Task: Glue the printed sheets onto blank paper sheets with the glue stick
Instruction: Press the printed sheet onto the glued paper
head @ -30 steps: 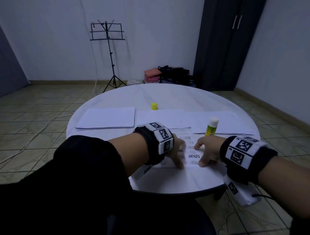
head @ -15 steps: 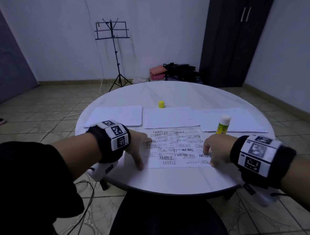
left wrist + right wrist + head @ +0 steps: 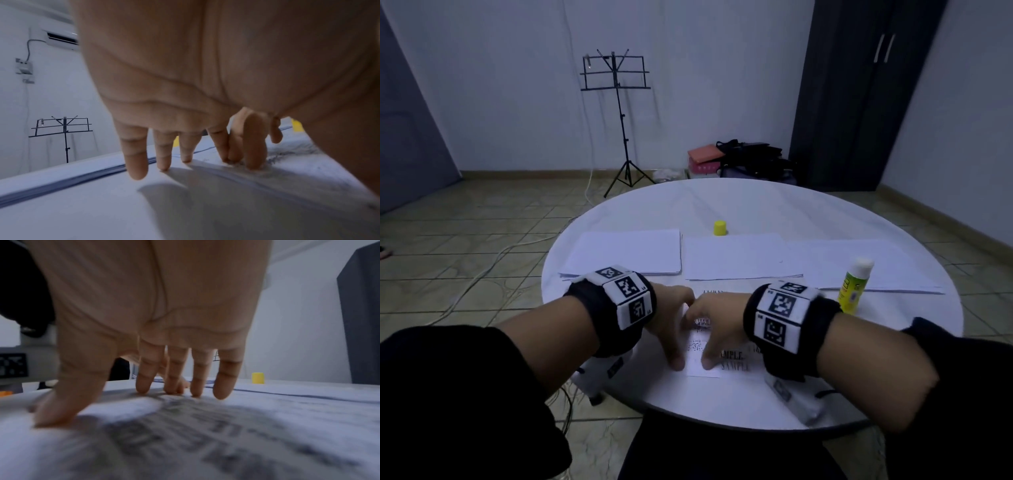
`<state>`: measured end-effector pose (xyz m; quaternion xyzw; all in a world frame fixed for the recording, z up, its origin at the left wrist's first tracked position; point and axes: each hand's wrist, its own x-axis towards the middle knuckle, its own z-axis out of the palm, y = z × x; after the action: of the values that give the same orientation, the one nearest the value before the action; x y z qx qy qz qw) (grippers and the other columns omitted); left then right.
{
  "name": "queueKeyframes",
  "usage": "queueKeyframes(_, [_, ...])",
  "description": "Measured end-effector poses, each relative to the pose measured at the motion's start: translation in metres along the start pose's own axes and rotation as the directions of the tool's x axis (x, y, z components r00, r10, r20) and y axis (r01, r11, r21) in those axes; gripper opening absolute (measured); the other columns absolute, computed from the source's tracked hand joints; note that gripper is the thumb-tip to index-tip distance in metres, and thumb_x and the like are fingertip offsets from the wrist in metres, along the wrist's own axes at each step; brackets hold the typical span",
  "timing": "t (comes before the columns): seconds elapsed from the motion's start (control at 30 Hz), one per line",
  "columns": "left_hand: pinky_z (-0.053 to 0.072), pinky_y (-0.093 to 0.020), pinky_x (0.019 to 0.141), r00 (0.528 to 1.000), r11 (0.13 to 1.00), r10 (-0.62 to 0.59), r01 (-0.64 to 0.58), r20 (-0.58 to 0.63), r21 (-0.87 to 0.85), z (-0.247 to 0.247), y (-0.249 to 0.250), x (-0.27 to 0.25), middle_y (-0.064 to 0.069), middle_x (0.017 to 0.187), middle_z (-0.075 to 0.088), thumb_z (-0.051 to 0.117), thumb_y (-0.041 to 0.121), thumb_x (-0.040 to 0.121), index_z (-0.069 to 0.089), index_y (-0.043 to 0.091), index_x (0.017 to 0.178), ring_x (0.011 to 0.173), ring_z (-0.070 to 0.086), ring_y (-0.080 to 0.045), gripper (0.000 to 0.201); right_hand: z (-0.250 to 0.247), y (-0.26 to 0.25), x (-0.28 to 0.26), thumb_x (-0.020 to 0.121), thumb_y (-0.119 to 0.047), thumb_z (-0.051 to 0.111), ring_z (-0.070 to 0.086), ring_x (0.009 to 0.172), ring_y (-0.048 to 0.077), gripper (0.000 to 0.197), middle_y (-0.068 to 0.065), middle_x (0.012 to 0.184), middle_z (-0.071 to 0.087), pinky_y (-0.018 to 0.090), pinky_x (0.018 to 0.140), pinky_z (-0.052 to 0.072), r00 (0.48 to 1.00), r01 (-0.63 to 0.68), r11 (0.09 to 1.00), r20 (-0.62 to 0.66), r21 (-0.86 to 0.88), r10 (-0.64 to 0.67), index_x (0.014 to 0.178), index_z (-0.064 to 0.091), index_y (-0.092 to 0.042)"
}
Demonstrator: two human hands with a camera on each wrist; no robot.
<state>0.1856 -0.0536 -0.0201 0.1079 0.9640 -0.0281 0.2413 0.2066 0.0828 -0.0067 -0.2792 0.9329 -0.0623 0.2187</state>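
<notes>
White printed sheet (image 3: 734, 359) lies flat on the round white table (image 3: 756, 205); left hand (image 3: 671, 318) and right hand (image 3: 717, 322) press it side by side, fingers straight and spread, gripping nothing.

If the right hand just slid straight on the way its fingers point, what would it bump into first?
The right hand points away across the printed sheet it presses. Going on, it would probably meet the near edge of the middle blank sheet first; the yellow cap stands beyond. Depth is uncertain.
</notes>
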Motion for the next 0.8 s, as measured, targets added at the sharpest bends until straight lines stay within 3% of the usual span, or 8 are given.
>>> queueKeyframes(0.13, [0.04,-0.034,0.102,0.999,1.0,0.02,-0.019,-0.042,0.019,0.003,-0.005,0.005,0.006,0.126,0.05,0.088,0.052,0.047,0.032,0.037,0.135,0.12,0.048,-0.018,0.105,-0.003,0.027,-0.016,0.069,-0.031,0.082,0.045,0.126,0.018,0.078,-0.004,0.142,0.037,0.033,0.103,0.041,0.986,-0.166,0.986,-0.004,-0.004,0.166,0.137,0.046,-0.028])
queueKeyframes(0.23, [0.039,-0.032,0.104,0.999,0.999,0.021,-0.02,-0.04,0.026,0.002,-0.005,0.007,0.008,0.128,0.049,0.088,0.054,0.044,0.031,0.033,0.135,0.12,0.048,-0.018,0.11,-0.005,0.055,-0.034,0.067,-0.03,0.084,0.043,0.128,0.019,0.082,-0.004,0.144,0.035,0.034,0.104,0.04,0.967,-0.253,0.966,0.007,0.049,0.253,0.138,0.043,-0.028])
queueKeyframes(0.3, [0.041,-0.032,0.102,1.0,1.0,0.007,-0.007,-0.028,0.024,0.001,-0.005,0.007,0.01,0.128,0.05,0.088,0.059,0.037,0.036,0.035,0.126,0.115,0.05,-0.017,0.106,-0.005,0.07,-0.048,0.065,-0.03,0.085,0.042,0.128,0.019,0.086,-0.008,0.143,0.035,0.032,0.103,0.039,0.952,-0.304,0.95,0.011,0.068,0.304,0.139,0.041,-0.031])
queueKeyframes(0.33, [0.042,-0.032,0.1,1.0,1.0,0.009,-0.008,-0.025,0.025,0.001,-0.005,0.006,0.01,0.128,0.051,0.087,0.06,0.035,0.039,0.035,0.122,0.113,0.051,-0.017,0.103,-0.005,0.076,-0.055,0.065,-0.032,0.085,0.04,0.13,0.019,0.088,-0.01,0.143,0.034,0.031,0.104,0.037,0.949,-0.316,0.947,0.016,0.05,0.316,0.14,0.039,-0.032])
queueKeyframes(0.47, [0.036,-0.033,0.106,1.0,0.999,0.016,-0.015,-0.022,0.041,-0.002,-0.005,0.003,0.007,0.139,0.043,0.088,0.057,0.044,0.032,0.028,0.141,0.127,0.044,-0.02,0.115,0.002,0.095,-0.07,0.067,-0.03,0.083,0.031,0.136,0.016,0.095,-0.004,0.148,0.029,0.03,0.111,0.03,0.955,-0.285,0.957,0.065,-0.055,0.288,0.146,0.031,-0.024])
queueKeyframes(0.6, [0.034,-0.03,0.108,0.999,0.998,0.018,-0.016,-0.033,0.054,-0.003,-0.002,0.002,0.005,0.143,0.041,0.088,0.057,0.043,0.033,0.026,0.142,0.129,0.043,-0.02,0.118,0.008,0.108,-0.076,0.063,-0.034,0.085,0.025,0.14,0.016,0.102,-0.005,0.151,0.025,0.033,0.115,0.024,0.954,-0.284,0.954,0.073,-0.101,0.291,0.147,0.027,-0.027])
queueKeyframes(0.8, [0.03,-0.031,0.112,1.0,0.996,-0.02,0.021,-0.011,0.084,-0.005,0.001,-0.001,0.007,0.149,0.033,0.087,0.057,0.047,0.026,0.028,0.146,0.135,0.036,-0.019,0.12,0.0,0.106,-0.068,0.05,-0.04,0.091,0.045,0.127,0.023,0.107,-0.003,0.135,0.047,0.036,0.105,0.038,0.949,-0.292,0.947,0.085,-0.133,0.304,0.137,0.032,-0.02])
